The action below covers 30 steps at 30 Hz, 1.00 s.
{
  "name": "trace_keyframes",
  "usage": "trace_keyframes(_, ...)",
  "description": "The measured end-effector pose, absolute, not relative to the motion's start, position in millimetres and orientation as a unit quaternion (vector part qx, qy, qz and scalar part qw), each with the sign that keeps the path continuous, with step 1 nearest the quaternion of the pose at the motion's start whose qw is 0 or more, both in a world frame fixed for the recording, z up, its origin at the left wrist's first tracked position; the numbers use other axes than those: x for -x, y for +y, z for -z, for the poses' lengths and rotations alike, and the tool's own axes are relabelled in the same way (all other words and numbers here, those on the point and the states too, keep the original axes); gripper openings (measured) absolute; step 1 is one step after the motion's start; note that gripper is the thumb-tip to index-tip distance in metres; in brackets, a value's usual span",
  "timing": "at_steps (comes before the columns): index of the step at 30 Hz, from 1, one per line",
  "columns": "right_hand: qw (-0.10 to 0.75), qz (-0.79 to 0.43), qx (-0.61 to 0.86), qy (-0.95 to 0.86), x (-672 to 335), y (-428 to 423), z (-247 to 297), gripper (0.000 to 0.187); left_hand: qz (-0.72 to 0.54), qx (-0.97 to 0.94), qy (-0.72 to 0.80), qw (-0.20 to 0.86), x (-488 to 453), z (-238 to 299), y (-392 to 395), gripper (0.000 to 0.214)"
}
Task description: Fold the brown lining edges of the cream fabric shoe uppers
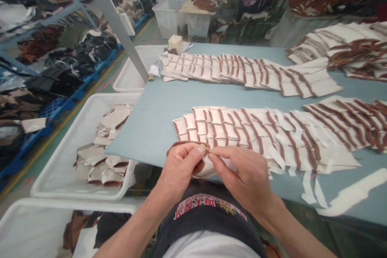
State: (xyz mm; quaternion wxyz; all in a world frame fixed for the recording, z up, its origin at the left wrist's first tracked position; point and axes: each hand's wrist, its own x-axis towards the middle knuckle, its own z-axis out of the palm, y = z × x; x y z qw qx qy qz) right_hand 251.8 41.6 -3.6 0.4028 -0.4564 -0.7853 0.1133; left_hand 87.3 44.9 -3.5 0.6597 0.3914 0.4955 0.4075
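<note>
- Left hand (178, 169) and right hand (244, 177) are pinching one cream piece (205, 168) at lower centre, each grip closed on it.
- Working with fingertips close together is probably giving the best control, just over the worktop (163, 117) edge.
- Overlapping rows (272, 133) are lying beyond.

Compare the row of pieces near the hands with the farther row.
The near row is broader than the far row. Loose white strips lie along the near row's front, none along the far row's. At the near row's end the left hand and right hand pinch a piece; the far row lies untouched. Both hold pale, brown-banded pieces.
</note>
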Motion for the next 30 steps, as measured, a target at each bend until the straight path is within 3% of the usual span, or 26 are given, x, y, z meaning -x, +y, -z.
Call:
trace_keyframes(12,0.406,-0.071,0.465,-0.783,-251.1,39.3,10.5,0.018,-0.414,-0.404,0.492,0.651,-87.9,3.0,41.3,0.048)
trace_keyframes(19,0.421,-0.061,0.466,-0.776,-251.1,38.8,12.9,0.017,-0.411,-0.400,0.497,0.651,-88.5,-3.5,38.4,0.022)
trace_keyframes(30,0.443,-0.022,0.466,-0.765,-242.4,29.4,18.9,0.016,-0.491,-0.486,0.593,0.414,-107.1,2.6,16.1,0.009)
